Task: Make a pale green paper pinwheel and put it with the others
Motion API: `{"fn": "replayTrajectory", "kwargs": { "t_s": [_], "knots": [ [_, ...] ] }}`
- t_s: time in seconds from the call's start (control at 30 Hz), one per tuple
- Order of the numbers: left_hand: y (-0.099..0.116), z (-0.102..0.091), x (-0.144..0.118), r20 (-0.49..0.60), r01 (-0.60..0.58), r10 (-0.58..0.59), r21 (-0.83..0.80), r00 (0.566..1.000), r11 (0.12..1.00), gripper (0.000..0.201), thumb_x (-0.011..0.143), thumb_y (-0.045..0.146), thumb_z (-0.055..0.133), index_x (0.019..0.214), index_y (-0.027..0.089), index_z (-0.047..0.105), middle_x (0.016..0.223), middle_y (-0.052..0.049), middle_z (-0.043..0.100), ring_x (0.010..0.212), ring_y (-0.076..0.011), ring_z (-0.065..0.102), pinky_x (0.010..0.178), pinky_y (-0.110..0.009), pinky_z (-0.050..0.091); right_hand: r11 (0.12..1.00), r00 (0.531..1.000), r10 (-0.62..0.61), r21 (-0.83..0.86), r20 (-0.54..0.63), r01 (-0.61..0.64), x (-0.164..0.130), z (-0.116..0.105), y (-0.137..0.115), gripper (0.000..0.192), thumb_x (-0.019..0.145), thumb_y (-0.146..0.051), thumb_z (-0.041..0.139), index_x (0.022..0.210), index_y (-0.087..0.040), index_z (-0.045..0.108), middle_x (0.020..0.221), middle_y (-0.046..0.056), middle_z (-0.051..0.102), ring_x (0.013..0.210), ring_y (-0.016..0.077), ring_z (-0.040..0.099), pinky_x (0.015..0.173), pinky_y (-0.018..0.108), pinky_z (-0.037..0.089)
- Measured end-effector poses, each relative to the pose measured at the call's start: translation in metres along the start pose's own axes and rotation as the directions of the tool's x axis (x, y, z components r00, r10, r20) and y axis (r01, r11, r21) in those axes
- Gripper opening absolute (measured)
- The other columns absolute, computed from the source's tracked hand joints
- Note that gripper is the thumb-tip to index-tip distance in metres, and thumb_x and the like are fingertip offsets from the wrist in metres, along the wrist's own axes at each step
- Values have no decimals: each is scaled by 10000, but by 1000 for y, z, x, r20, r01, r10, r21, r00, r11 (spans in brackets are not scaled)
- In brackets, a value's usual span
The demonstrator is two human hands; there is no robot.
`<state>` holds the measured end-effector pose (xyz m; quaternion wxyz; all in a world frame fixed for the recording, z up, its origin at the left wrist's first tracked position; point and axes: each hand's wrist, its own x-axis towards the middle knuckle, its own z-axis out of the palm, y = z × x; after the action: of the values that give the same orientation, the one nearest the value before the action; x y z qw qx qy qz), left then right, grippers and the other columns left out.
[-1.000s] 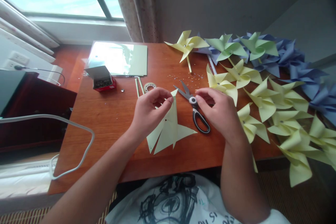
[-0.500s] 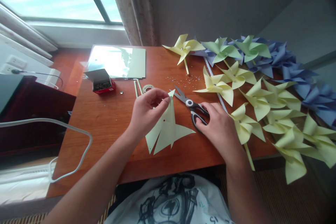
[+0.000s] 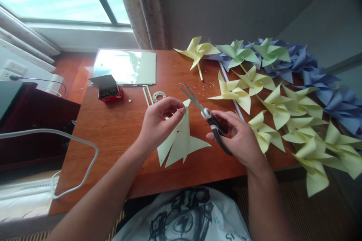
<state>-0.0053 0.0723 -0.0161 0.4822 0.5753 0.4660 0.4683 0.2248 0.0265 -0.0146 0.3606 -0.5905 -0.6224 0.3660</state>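
Note:
My left hand [image 3: 158, 123] pinches the upper corners of a pale yellow cut paper square [image 3: 181, 141] that rests partly on the wooden table [image 3: 118, 128]. My right hand [image 3: 239, 139] grips the black handles of the scissors [image 3: 207, 116] and holds them lifted, blades pointing up and left, just right of the paper's top tip. The blades look nearly closed.
Several finished yellow [image 3: 285, 111], green [image 3: 239, 52] and blue [image 3: 325, 79] paper pinwheels crowd the table's right side. A red box of pins [image 3: 109, 88], a paper stack [image 3: 127, 66], a tape roll [image 3: 159, 95] and thin sticks [image 3: 147, 96] lie at the back left. A white cable [image 3: 70, 139] loops at the left edge.
My right hand dropped to the scissors on the table, took hold of the handles and lifted them toward the paper. My left hand kept its pinch on the paper.

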Motion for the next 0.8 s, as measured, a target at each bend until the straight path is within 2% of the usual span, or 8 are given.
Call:
{"fn": "replayTrajectory", "kwargs": {
  "t_s": [0.1,0.37,0.8],
  "knots": [
    [0,0,0,25,-2,3,-19,1000,1000,116,848,284,737,872,175,704,805,-40,677,714,-148,623,626,-260,492,999,998,-41,-24,42,42,2,1,-7,528,745,-395,855,1231,-280,684,1081,38,668,940,204,671,846,331,585],
    [1,1,-1,66,-16,20,-61,998,998,171,824,326,764,907,180,732,828,-64,723,735,-180,671,669,-288,549,986,992,-116,-112,41,120,1,-1,-12,538,774,-370,834,1274,-293,653,1123,44,648,957,211,689,866,343,597],
    [3,2,-1,75,-51,52,-6,996,999,97,837,265,729,890,185,721,796,-48,707,693,-166,647,632,-280,530,969,989,-144,-199,22,146,-3,-5,-17,557,777,-257,832,1296,-267,632,1148,64,635,1011,227,669,913,376,576]
  ]
}}
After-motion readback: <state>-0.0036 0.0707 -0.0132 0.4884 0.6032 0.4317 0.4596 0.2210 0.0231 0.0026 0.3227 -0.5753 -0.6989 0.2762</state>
